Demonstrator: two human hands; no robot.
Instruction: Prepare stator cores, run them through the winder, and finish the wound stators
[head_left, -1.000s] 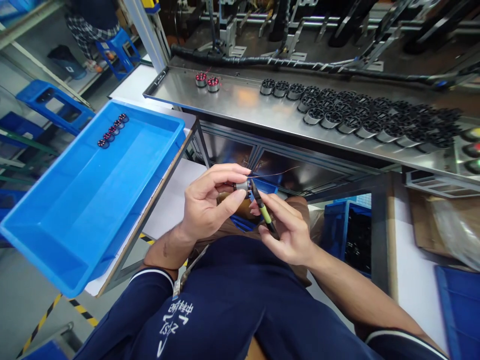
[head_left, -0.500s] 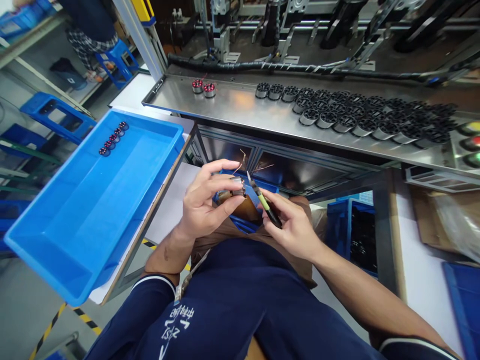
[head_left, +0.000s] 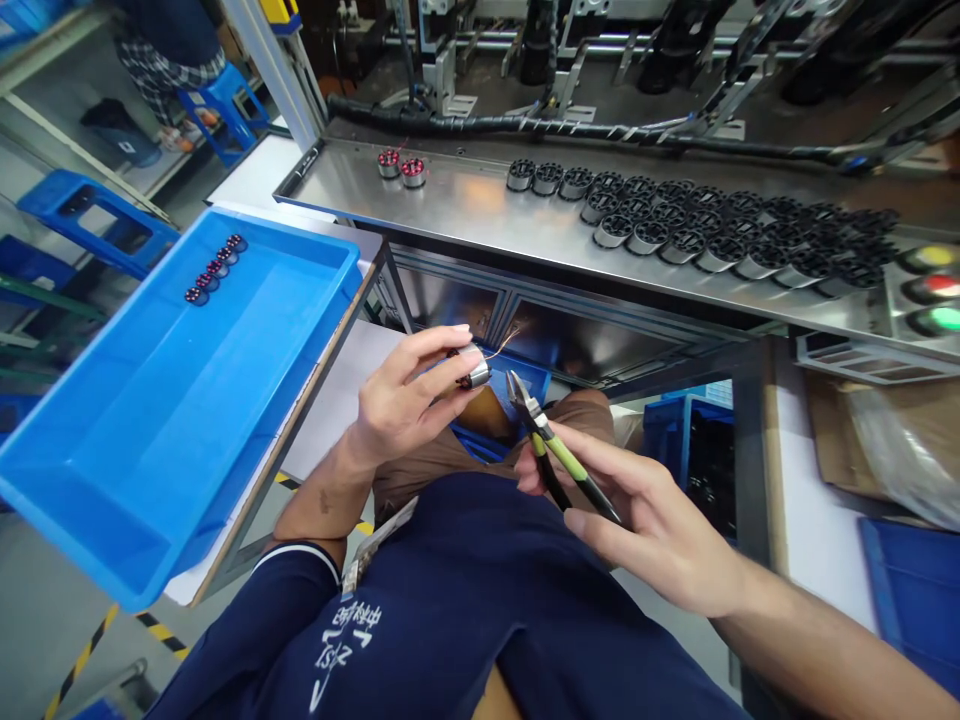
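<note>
Between the fingertips and thumb of my left hand (head_left: 409,395) is a small round motor part (head_left: 475,370) with a silvery side. Thin copper wires (head_left: 504,346) stick out from it, up and to the right. My right hand (head_left: 645,510) is wrapped round the black and yellow-green handles of a pair of side cutters (head_left: 551,440). Their jaws (head_left: 516,388) are parted slightly and point up-left, a short way right of the motor part and not touching it. Both hands are above my lap, over a blue bin (head_left: 529,378).
A large blue tray (head_left: 187,400) at the left holds several red-and-black motor parts (head_left: 217,268). On the metal ledge (head_left: 457,205) ahead stand two red-topped parts (head_left: 401,168) and rows of black-topped ones (head_left: 675,220). Lit buttons (head_left: 934,288) are at the right; a person (head_left: 169,50) sits far left.
My right hand has drawn the cutters down and right, away from the motor part, and their handles have spread. My left hand has turned the part slightly, and its wires now lie closer together.
</note>
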